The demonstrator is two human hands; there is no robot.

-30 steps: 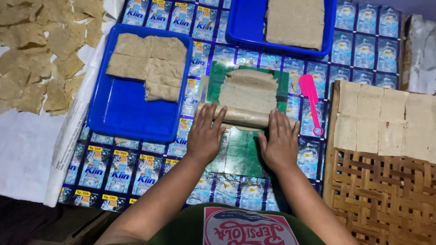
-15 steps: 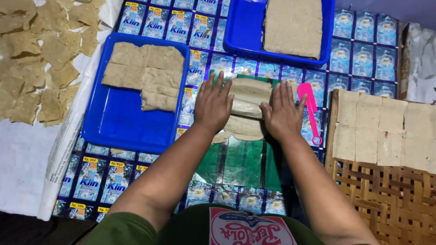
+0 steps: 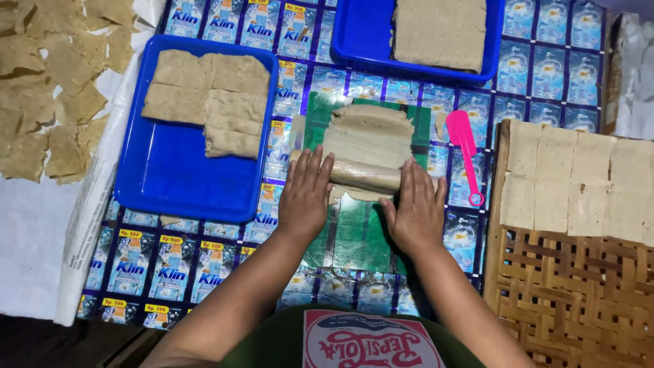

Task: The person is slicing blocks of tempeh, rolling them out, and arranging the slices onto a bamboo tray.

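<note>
A wooden roller (image 3: pixel 364 176) is being pressed flat under both palms on the tan dough sheet (image 3: pixel 368 138), which is lying on a green sheet (image 3: pixel 354 232) between the near blue tray (image 3: pixel 170 184) on the left and the woven rack (image 3: pixel 579 293) on the right. Judged from this, even pressure from both sides is being called for, so the dough is thinned evenly without tearing. The left hand (image 3: pixel 306 197) and right hand (image 3: pixel 417 208) are being held open, fingers extended forward over the roller, nothing being gripped; a pink scraper (image 3: pixel 465 153) is lying just right.

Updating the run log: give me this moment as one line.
left hand: palm on rolling pin | right hand: palm on rolling pin | pin: across dough sheet on green mat | pink scraper: right, untouched
</note>
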